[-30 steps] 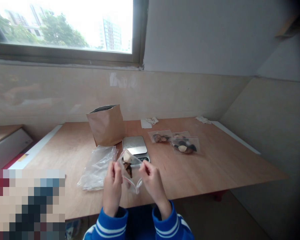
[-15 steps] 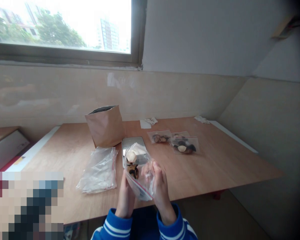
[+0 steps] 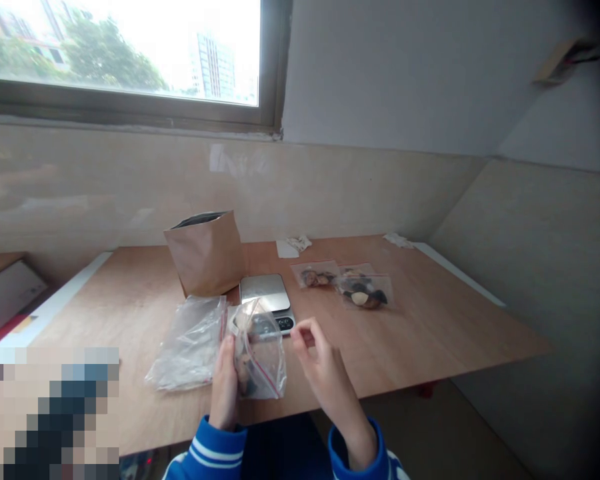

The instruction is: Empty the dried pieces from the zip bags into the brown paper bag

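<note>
Left hand (image 3: pixel 225 383): closed on the left side of a clear zip bag (image 3: pixel 263 353), thumb in front, other fingers mostly hidden behind the plastic.
Right hand (image 3: pixel 321 353): apart from the bag, near its right edge; fingers curled, thumb close to the fingertips; nothing visible in between, but cannot tell for certain about some thin thing.
Clear zip bag: in front of the body, overlapping in view the near end of the scale (image 3: pixel 265 293); contact with scale or table (image 3: pixel 430 327) impossible to judge.
Contents: a pale piece (image 3: pixel 244 323) toward the far end, dark pieces (image 3: pixel 247 383) toward the near end; apparently dry, kind not recognisable.
Handling: probably very light; film thin, soft, a little slippery, easy to crumple; pieces perhaps brittle, so better not to squeeze.
Where to hold: best by the side edges or beside the red seal line (image 3: pixel 266 378), away from the lumps.
Neighbours: stack of flat bags (image 3: pixel 185 347) just left of the left hand; brown paper bag (image 3: pixel 205 253) behind the stack; filled bags (image 3: pixel 365 293) beyond the right hand.
Hard to make out: seal pressed together or not; display (image 3: pixel 284 324), partly covered; inside of the brown paper bag; lower left corner, masked by coarse blocks.
</note>
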`<state>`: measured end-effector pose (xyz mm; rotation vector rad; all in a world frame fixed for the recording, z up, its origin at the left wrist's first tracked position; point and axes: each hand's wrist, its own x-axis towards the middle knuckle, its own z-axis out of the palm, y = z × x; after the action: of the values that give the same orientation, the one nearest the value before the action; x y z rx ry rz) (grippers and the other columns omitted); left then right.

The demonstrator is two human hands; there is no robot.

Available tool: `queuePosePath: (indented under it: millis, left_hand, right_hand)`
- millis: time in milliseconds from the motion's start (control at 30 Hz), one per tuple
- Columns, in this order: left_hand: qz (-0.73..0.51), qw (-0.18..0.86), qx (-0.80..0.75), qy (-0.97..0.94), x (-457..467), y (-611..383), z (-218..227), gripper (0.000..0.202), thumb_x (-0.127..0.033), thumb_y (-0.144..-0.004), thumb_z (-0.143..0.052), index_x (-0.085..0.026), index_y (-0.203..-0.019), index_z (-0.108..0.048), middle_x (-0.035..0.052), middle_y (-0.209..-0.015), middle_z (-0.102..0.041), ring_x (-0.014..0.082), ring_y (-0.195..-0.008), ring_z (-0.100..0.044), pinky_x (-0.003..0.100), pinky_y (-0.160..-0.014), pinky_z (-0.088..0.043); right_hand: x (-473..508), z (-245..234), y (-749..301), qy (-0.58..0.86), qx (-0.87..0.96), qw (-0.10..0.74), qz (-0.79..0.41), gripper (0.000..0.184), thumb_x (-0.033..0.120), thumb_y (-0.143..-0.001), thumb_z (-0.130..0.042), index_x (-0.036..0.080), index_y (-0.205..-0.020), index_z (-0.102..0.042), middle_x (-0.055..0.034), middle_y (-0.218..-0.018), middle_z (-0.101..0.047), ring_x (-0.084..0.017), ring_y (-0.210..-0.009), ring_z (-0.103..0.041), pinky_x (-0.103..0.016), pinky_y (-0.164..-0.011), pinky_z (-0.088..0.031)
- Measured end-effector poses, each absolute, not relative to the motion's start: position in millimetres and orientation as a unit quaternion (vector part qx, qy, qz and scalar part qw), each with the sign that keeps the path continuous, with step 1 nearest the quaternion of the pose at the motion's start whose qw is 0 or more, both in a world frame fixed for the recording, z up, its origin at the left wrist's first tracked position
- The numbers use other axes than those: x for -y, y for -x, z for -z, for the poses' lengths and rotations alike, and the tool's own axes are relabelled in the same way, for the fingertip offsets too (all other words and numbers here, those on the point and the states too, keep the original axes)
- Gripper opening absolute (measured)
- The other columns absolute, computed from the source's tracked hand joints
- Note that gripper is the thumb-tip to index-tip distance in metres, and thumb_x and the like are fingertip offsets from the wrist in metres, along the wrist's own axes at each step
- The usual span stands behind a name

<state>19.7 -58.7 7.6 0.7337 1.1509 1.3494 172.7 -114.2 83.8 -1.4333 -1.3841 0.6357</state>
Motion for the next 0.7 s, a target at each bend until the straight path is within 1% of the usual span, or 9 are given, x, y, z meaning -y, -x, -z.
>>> queuePosePath:
  millis: [67,133,233,333,400,433,533,633,700]
  left_hand:
    - [-0.585,0.537,-0.510,-0.330,61,-20,-9,0.042,-0.043,-0.085,-0.058,-0.016,-0.116,-0.065,0.0088,-0.128,-0.062,0.0247,-0.131,-0.046,0.037,-0.116,-0.025]
    - [-0.594,0.521,-0.519,-0.326,64,-22,-13,0.035,-0.040,-0.085,-0.059,-0.020,-0.113,-0.066,0.0064,-0.130,-0.061,0.0241,-0.133,-0.043,0.037,-0.116,-0.026]
    - [-0.612,0.521,-0.504,-0.317,69,-23,-19,0.028,-0.037,-0.084,-0.060,-0.024,-0.107,-0.067,0.0053,-0.123,-0.065,0.0234,-0.130,-0.047,0.037,-0.111,-0.035]
    - [-0.630,0.514,-0.478,-0.333,71,-18,-22,0.025,-0.038,-0.081,-0.064,-0.023,-0.101,-0.067,0.0068,-0.108,-0.070,0.0248,-0.121,-0.055,0.036,-0.098,-0.048]
    - [-0.621,0.505,-0.477,-0.363,70,-14,-24,0.029,-0.041,-0.079,-0.066,-0.020,-0.099,-0.068,0.0071,-0.101,-0.071,0.0255,-0.113,-0.060,0.034,-0.090,-0.052]
    - [-0.614,0.496,-0.482,-0.380,68,-12,-25,0.031,-0.043,-0.078,-0.066,-0.019,-0.098,-0.068,0.0068,-0.099,-0.071,0.0250,-0.109,-0.061,0.033,-0.088,-0.052]
    - [-0.609,0.473,-0.490,-0.406,60,-6,-33,0.036,-0.047,-0.081,-0.060,-0.018,-0.100,-0.067,0.0056,-0.102,-0.070,0.0214,-0.103,-0.063,0.030,-0.092,-0.048]
    - [-0.628,0.466,-0.493,-0.381,46,1,-43,0.037,-0.048,-0.085,-0.054,-0.018,-0.101,-0.067,0.0055,-0.101,-0.070,0.0196,-0.099,-0.064,0.030,-0.089,-0.049]
    - [-0.640,0.449,-0.502,-0.369,32,6,-49,0.038,-0.049,-0.085,-0.053,-0.016,-0.098,-0.067,0.0058,-0.097,-0.071,0.0192,-0.094,-0.064,0.029,-0.086,-0.049]
  right_hand:
    - [110,-93,-166,0.518,0.621,0.500,-0.310,0.019,0.029,-0.096,-0.040,0.021,-0.097,-0.057,-0.0043,-0.095,-0.063,-0.016,-0.089,-0.062,-0.027,-0.080,-0.050]
    - [101,-98,-157,0.481,0.664,0.479,-0.312,0.022,0.018,-0.094,-0.038,0.020,-0.101,-0.059,-0.0059,-0.102,-0.062,-0.017,-0.097,-0.061,-0.029,-0.088,-0.049]
    - [83,-96,-145,0.480,0.694,0.460,-0.276,0.029,0.011,-0.089,-0.043,0.019,-0.111,-0.058,-0.0088,-0.112,-0.061,-0.020,-0.110,-0.056,-0.037,-0.100,-0.044]
    - [67,-89,-136,0.470,0.713,0.449,-0.264,0.038,0.015,-0.084,-0.056,0.020,-0.122,-0.055,-0.0096,-0.123,-0.058,-0.024,-0.120,-0.051,-0.043,-0.107,-0.038]
    - [61,-85,-132,0.466,0.717,0.445,-0.266,0.038,0.017,-0.082,-0.060,0.020,-0.120,-0.056,-0.0094,-0.121,-0.060,-0.024,-0.118,-0.052,-0.043,-0.107,-0.039]
    - [60,-85,-131,0.464,0.716,0.445,-0.270,0.037,0.018,-0.082,-0.061,0.019,-0.119,-0.057,-0.0092,-0.120,-0.060,-0.024,-0.117,-0.053,-0.043,-0.106,-0.039]
    - [61,-89,-131,0.453,0.708,0.456,-0.293,0.036,0.017,-0.081,-0.062,0.020,-0.117,-0.057,-0.0076,-0.116,-0.061,-0.022,-0.112,-0.056,-0.039,-0.101,-0.044]
    - [71,-100,-134,0.450,0.691,0.474,-0.307,0.043,0.017,-0.080,-0.062,0.022,-0.121,-0.053,-0.0065,-0.116,-0.061,-0.020,-0.106,-0.059,-0.036,-0.095,-0.048]
    - [79,-109,-138,0.449,0.674,0.498,-0.312,0.049,0.018,-0.079,-0.062,0.023,-0.125,-0.048,-0.0061,-0.117,-0.061,-0.018,-0.103,-0.061,-0.035,-0.093,-0.050]
